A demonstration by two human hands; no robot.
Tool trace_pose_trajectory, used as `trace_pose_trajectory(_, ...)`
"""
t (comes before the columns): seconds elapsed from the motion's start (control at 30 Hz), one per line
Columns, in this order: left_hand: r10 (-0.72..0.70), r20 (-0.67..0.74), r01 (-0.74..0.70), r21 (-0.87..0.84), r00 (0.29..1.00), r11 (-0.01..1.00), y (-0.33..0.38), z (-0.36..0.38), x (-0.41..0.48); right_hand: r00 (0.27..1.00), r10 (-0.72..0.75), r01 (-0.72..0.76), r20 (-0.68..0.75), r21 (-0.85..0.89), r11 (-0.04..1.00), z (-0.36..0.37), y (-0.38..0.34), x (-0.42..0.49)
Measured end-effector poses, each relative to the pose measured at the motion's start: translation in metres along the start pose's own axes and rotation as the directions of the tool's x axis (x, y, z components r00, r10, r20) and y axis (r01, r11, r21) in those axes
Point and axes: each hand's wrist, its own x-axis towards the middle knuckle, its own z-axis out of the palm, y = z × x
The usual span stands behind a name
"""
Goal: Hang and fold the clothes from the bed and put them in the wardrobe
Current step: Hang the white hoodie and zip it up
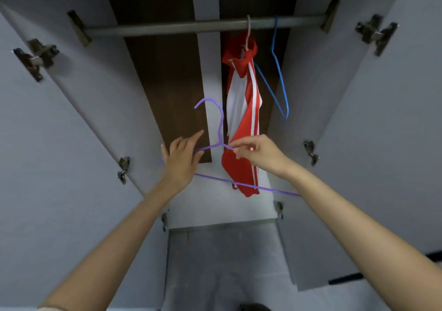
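Purple hanger (220,128), still bare, is held before the open wardrobe (71,124), pinched at its neck by the right hand (258,154) and steadied by the spread fingers of the left hand (181,160). A garment from the bed is probably needed next.

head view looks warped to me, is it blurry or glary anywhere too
Head view: wide-angle distortion splays the white wardrobe doors outward; its light is soft and even, with no glare, and the dark brown back panel stays dim; it is slightly soft overall, most around the left hand.
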Motion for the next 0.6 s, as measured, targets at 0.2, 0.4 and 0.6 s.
trace_pose_trajectory(0.2,0.305,0.030,-0.278,-0.332,0.952,0.901,0.003,0.008,-0.029,0.956,0.226,-0.192,-0.188,0.184,0.964,0.023,0.009,-0.079)
trace_pose_trajectory(0.4,0.557,0.082,-0.467,-0.452,0.826,0.760,0.013,0.018,-0.085,0.799,0.401,-0.361,-0.448,0.175,0.916,0.069,0.009,-0.177)
trace_pose_trajectory(0.6,0.751,0.223,-0.568,-0.532,0.621,0.627,0.062,0.029,-0.160,0.583,0.480,-0.484,-0.655,0.194,0.853,0.106,0.006,-0.303)
